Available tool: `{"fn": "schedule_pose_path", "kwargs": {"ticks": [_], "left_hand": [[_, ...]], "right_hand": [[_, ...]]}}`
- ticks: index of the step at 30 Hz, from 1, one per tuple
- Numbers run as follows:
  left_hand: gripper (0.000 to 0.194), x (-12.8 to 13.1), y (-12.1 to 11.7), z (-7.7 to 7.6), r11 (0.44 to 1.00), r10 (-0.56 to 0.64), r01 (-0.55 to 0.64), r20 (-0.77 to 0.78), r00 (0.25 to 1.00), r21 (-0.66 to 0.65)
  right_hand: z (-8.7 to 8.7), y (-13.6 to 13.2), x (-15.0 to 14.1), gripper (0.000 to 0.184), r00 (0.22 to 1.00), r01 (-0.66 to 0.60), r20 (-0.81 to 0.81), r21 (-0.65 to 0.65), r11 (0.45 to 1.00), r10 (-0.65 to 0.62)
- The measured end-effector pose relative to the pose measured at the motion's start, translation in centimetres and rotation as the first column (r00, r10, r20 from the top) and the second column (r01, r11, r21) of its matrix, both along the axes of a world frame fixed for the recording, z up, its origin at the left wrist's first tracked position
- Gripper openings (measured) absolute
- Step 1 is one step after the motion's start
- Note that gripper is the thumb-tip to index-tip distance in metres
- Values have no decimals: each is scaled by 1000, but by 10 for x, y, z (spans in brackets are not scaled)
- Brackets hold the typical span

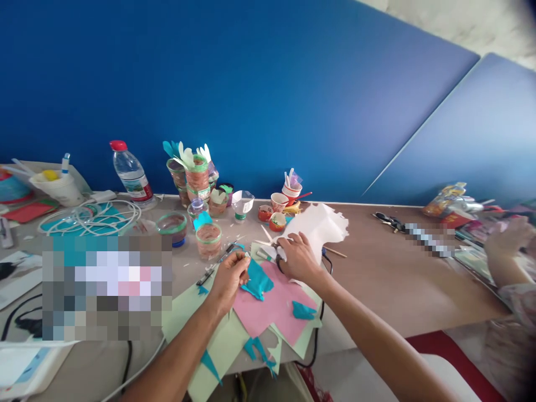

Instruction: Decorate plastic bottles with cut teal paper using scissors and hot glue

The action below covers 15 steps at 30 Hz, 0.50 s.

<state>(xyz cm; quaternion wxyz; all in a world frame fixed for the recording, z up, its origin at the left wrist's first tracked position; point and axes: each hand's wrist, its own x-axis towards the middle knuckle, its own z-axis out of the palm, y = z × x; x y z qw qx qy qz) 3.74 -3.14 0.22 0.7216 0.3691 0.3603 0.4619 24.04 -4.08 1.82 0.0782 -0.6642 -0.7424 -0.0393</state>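
Observation:
My left hand [230, 274] is closed in a pinch. A small pale bit shows at its fingertips, too small to name. Right beside those fingers, a torn-edged piece of blue paper [258, 281] rests over a pink sheet [268, 315]; whether the pinch includes it is unclear. My right hand [299, 255] reaches over the back of the sheets, its fingers bent and apart. A dark loop [279, 263] sits at its thumb, and a white-and-green glue stick [263, 254] lies close by. Behind that hand is a crumpled white sheet [320, 223].
Pale green sheets [218, 346] and blue scraps [304, 310] cover the front edge. Clay-coated cups [208, 241], small red-rimmed cups [278, 202] and a water bottle [133, 176] stand behind. Coiled white cable [90, 218] lies left. Another person's hand [508, 245] is at far right.

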Motion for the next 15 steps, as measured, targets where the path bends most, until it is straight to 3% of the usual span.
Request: {"fn": "schedule_pose_path", "kwargs": {"ticks": [4, 9, 12, 15], "left_hand": [[33, 1, 1, 0, 1000, 13, -13, -11, 1000, -10], [34, 2, 4, -3, 1000, 14, -14, 5, 1000, -27], [34, 1, 6, -6, 999, 42, -42, 0, 999, -19], [36, 0, 9, -8, 997, 76, -76, -24, 997, -23]], "right_hand": [[6, -11, 21, 37, 985, 71, -161, 29, 997, -65], [22, -20, -2, 34, 867, -54, -464, 278, 959, 183], [24, -22, -29, 24, 758, -75, -628, 184, 980, 176], [12, -21, -46, 22, 723, -66, -681, 95, 993, 114]]}}
